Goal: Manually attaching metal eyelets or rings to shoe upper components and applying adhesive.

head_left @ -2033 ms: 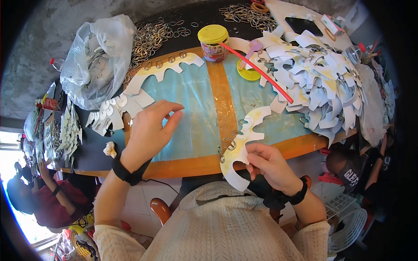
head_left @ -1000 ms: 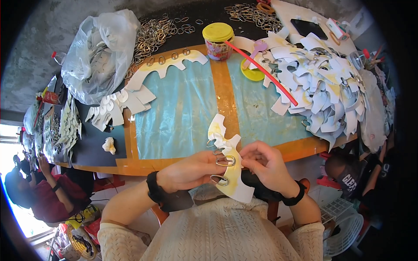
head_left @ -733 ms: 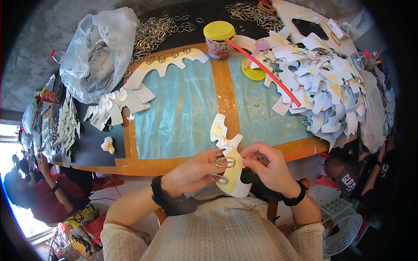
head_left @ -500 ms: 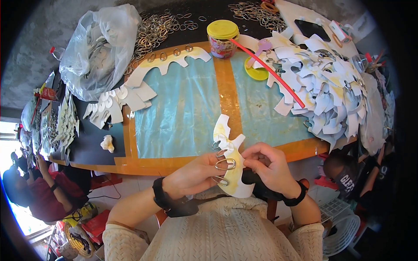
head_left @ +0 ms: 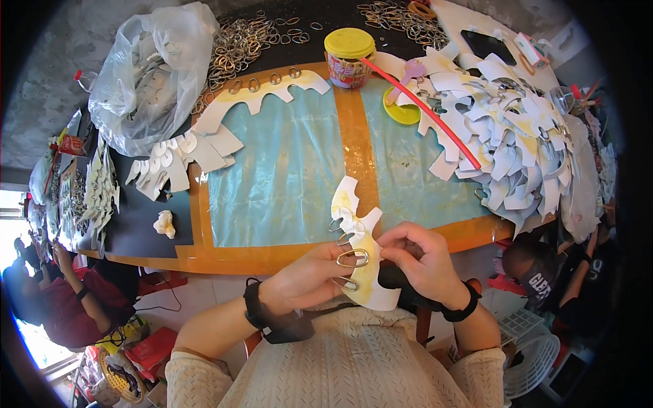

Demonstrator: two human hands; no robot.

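Close in front of my body I hold a white cut-out piece (head_left: 373,275) with scalloped edges and yellowish glue smears. My left hand (head_left: 303,277) grips its left edge, where several oval metal rings sit in the notches; one metal ring (head_left: 353,265) lies by my fingertips. My right hand (head_left: 425,262) is closed in a pinch on the piece's right edge, thumb against forefinger. Beyond them, a similar white strip (head_left: 224,109) with metal rings along its far edge lies on the blue plastic sheet (head_left: 272,183).
White pieces are heaped in a pile (head_left: 503,136) at right. A yellow-lidded tub (head_left: 350,61) stands at the back beside a red stick (head_left: 435,115). Loose metal rings (head_left: 238,51) and a clear plastic bag (head_left: 149,81) are at back left. Co-workers sit on both sides.
Almost nothing differs. The view has shifted slightly, and both hands keep the same hold on the white piece.
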